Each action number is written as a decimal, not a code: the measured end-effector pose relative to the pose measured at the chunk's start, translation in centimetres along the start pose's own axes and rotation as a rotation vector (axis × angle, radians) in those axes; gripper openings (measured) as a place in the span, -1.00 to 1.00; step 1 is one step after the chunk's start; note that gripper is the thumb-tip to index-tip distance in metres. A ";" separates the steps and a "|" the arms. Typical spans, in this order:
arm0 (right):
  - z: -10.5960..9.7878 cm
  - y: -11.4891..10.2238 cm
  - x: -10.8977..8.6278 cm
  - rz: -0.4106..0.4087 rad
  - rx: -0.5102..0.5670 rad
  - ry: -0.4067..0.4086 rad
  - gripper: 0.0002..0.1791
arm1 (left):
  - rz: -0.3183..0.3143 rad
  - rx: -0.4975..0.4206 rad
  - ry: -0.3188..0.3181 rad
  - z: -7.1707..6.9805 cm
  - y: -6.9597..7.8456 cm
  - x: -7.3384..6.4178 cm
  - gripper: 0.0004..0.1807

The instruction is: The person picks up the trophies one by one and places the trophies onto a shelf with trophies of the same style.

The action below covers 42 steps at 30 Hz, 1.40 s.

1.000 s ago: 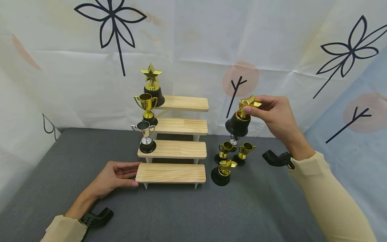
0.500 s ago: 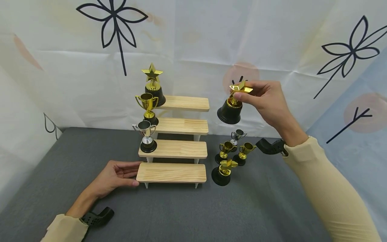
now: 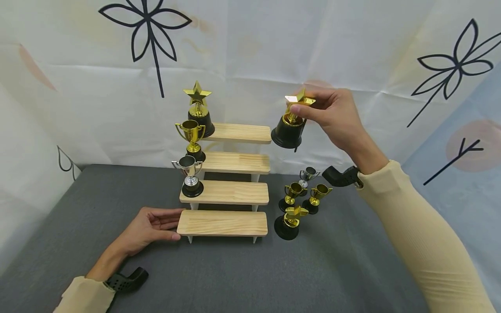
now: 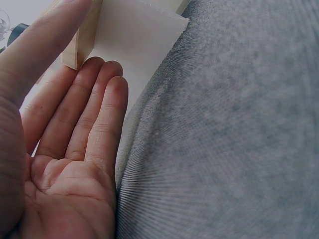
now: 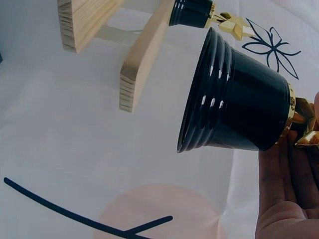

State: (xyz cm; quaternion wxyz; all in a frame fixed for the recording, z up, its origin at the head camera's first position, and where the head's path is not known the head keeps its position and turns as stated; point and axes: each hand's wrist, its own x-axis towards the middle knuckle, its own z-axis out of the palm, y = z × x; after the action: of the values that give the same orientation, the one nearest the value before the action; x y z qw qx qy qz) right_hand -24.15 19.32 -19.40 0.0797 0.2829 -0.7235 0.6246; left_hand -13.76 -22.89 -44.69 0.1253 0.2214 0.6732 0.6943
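Note:
My right hand (image 3: 336, 117) pinches a gold star trophy (image 3: 288, 134) by its star end, holding it in the air just right of the top step. Its flared black base (image 5: 234, 99) points toward the step ends in the right wrist view. My left hand (image 3: 142, 232) touches the left end of the lowest step of a wooden stepped display stand (image 3: 222, 224), its fingers straight (image 4: 107, 119). Down the stand's left side stand another gold star trophy (image 3: 198, 114), a gold cup trophy (image 3: 191, 138) and a silver cup trophy (image 3: 189, 174), one per step.
Right of the stand, on the grey table (image 3: 219, 278), a silver cup (image 3: 308, 174), two gold cups (image 3: 293, 191) and a star trophy (image 3: 289, 224) are grouped closely. A white printed cloth (image 3: 250, 48) hangs behind the stand.
My right hand has carried the star trophy up and left from above the grouped trophies, uncovering the silver cup. My left hand stays at the lowest step.

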 end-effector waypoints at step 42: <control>4.7 1.5 4.3 0.127 -0.031 -0.051 -0.70 | -0.005 0.003 0.004 -0.1 -0.2 0.1 -0.23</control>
State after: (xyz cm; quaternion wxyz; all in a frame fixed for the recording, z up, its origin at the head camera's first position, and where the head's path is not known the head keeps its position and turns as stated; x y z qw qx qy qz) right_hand -27.37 13.58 -19.60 0.0260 0.2509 -0.7515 0.6096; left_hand -13.90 -22.95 -44.89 0.1252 0.2186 0.6749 0.6935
